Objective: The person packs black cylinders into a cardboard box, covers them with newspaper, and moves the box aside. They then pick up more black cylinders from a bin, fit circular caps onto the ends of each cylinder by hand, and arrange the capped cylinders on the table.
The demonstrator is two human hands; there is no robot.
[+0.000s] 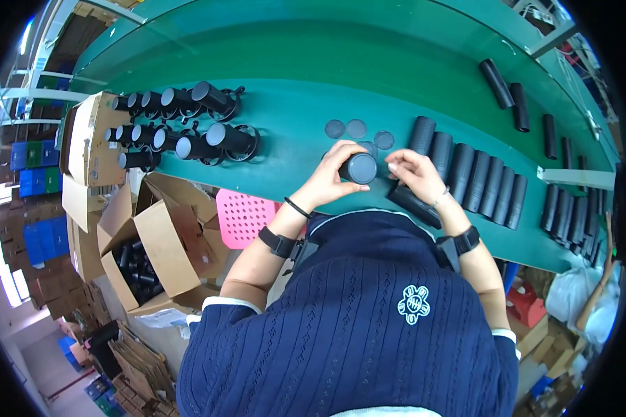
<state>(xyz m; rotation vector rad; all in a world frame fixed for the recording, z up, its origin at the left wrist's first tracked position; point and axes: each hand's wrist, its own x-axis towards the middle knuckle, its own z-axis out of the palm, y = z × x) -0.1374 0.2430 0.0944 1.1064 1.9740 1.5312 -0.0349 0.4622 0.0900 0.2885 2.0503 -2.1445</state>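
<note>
My left hand is wrapped round a black cylinder, whose round grey-black end faces up toward me. Just right of it is my right hand, thumb and forefinger drawn together in a pinch. Whatever those fingertips hold, if anything, is too small to make out. Several thin dark round discs lie on the green table beyond my hands, one partly hidden behind the cylinder. A black tube lies at the table's near edge, below my right hand.
Several black tubes lie side by side to the right, with more farther right. Black cylinders with ring-shaped parts fill the table's left end. Open cardboard boxes and a pink perforated stool stand below the left edge.
</note>
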